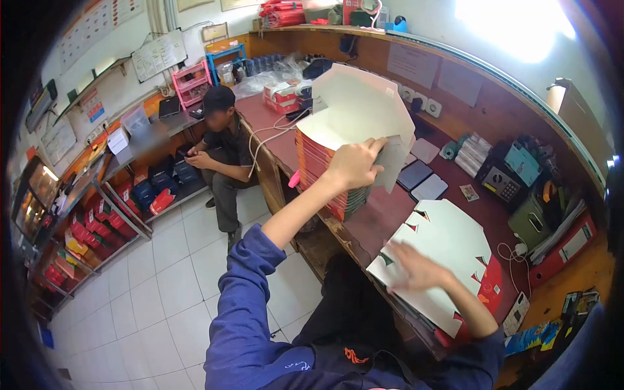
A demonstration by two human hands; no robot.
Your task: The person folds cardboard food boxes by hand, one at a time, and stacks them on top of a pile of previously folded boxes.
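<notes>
A tall stack of folded red card pieces (313, 166) stands at the desk's front edge, with a large white sheet (364, 97) raised on top of it. My left hand (356, 164) is closed on the near edge of that sheet, its fingers curled over the flap. Lower right, a flat white card sheet (448, 237) with red and green cut-outs lies on the desk. Over its left part is my right hand (416, 268), blurred by motion, fingers apart and nothing in it; whether it touches the sheet is unclear.
Phones (414, 175) lie behind the stack. A safe (499, 182), a red binder (564, 250) and a white cable fill the desk's right side. A seated person (224, 143) is left of the desk. Wall sockets (419, 101) line the back panel.
</notes>
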